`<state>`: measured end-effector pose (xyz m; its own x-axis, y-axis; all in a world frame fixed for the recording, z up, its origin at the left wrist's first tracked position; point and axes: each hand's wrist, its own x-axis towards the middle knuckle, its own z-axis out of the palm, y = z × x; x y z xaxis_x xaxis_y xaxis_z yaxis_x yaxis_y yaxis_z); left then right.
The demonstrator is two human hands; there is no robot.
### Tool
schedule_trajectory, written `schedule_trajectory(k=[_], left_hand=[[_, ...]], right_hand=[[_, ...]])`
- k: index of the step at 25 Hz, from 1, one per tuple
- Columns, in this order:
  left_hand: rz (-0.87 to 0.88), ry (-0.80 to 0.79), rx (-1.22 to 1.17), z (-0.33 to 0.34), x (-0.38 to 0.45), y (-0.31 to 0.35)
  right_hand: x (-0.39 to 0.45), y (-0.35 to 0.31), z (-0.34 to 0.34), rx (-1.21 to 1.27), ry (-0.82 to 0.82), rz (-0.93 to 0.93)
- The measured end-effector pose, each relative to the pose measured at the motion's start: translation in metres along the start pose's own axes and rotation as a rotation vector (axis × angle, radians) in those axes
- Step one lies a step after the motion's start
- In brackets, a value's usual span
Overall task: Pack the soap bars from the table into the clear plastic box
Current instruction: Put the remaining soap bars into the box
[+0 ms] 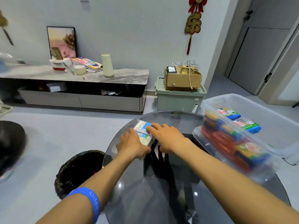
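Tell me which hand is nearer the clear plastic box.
The right hand. It rests on the soap bars at their side facing the clear plastic box; the left hand is on the bars' far side, toward the table's left edge.

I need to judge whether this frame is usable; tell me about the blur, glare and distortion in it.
Head view: motion blur smears the soap bars under both hands, left hand and right hand, so the labels are unreadable; the clear plastic box and its contents are also soft; the glass table shows small bright glare spots and dark reflections; wide-angle distortion bends the door frame at right.
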<state>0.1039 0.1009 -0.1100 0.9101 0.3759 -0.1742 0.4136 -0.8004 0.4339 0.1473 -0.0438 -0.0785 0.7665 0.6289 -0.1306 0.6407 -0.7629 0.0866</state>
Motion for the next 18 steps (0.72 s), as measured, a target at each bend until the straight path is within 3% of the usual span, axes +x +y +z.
schedule_trajectory(k=[2,5,7,10,12,15,18], left_hand=[[0.075,0.056,0.025,-0.001,0.001,-0.003],[0.338,0.143,0.063,-0.008,-0.018,-0.008],[0.495,0.205,0.053,-0.021,-0.034,0.001],[0.728,0.378,-0.015,-0.054,-0.061,0.052],[0.811,0.428,-0.029,-0.076,-0.078,0.111],[0.865,0.330,-0.042,-0.079,-0.106,0.216],[0.806,0.003,-0.069,-0.048,-0.120,0.297]], right_hand=[[0.015,0.000,0.009,-0.110,0.041,-0.070],[0.019,0.007,-0.002,-0.041,0.044,-0.189],[0.002,0.018,-0.024,-0.018,0.128,-0.270],[-0.054,0.063,-0.084,-0.002,0.252,-0.266],[-0.102,0.102,-0.129,-0.003,0.264,-0.167],[-0.170,0.171,-0.176,-0.067,0.145,0.102],[-0.207,0.219,-0.174,-0.082,-0.113,0.325]])
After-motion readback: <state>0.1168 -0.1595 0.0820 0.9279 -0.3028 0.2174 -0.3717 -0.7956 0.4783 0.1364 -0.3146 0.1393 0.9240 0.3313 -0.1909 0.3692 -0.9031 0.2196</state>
